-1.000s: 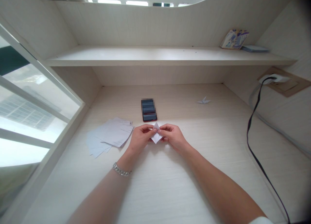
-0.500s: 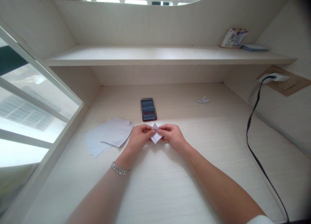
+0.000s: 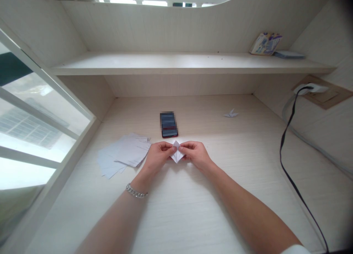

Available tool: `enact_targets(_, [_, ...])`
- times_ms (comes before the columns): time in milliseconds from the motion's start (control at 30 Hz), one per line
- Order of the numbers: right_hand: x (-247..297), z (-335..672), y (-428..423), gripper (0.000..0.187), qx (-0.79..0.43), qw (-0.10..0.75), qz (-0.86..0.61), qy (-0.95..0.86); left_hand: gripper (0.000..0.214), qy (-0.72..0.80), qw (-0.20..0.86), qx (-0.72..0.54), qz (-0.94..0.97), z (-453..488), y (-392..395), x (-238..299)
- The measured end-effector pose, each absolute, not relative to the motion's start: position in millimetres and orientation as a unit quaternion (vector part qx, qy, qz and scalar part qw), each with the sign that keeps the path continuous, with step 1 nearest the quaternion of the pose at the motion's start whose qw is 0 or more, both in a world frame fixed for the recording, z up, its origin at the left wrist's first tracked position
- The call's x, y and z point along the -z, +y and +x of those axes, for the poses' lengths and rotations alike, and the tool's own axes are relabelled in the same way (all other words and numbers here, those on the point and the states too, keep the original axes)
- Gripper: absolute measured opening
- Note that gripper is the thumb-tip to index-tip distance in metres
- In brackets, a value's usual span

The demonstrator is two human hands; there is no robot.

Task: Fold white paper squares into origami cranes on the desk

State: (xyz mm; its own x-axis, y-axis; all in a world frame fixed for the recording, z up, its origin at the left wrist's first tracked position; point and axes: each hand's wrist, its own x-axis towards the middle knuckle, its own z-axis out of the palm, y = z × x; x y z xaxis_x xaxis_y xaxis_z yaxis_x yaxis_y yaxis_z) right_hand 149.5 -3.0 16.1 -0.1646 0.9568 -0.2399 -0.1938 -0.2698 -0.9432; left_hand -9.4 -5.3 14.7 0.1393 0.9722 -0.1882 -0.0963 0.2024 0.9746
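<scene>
A small folded piece of white paper point(image 3: 176, 155), diamond shaped, is pinched between both hands just above the pale wooden desk point(image 3: 193, 217). My left hand point(image 3: 157, 157), with a metal bracelet at the wrist, grips its left side with thumb and fingers closed. My right hand point(image 3: 195, 154) grips the right side the same way. A dark phone point(image 3: 168, 124) lies flat just beyond the paper. To the left of my left hand lies a loose stack of white paper sheets point(image 3: 122, 154).
A finished folded paper figure point(image 3: 231, 114) sits at the back right of the desk. A black cable point(image 3: 289, 151) runs from a wall socket point(image 3: 311, 88) down the right side. A shelf point(image 3: 190, 63) above holds a printed box point(image 3: 265, 43). A window frame point(image 3: 41, 110) borders the left.
</scene>
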Motion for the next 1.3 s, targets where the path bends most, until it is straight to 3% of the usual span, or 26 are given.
enact_targets(333, [-15, 149, -4, 0.029, -0.639, 0.455, -0.466, -0.409, 0.030, 0.500, 0.589, -0.442, 0.455, -8, -4, -13])
enact_targets(633, [-11, 150, -2, 0.027, -0.634, 0.465, -0.457, -0.416, 0.028, 0.465, 0.637, -0.443, 0.425, -8, -5, -20])
enact_targets(1000, [-16, 158, -2, 0.015, -0.684, 0.452, -0.403, -0.407, 0.016, 0.454, 0.662, -0.452, 0.390, -10, -6, -25])
enact_targets(1300, [-15, 152, -3, 0.019, -0.638, 0.454, -0.436, -0.443, 0.028, 0.456, 0.631, -0.460, 0.427, -9, -4, -17])
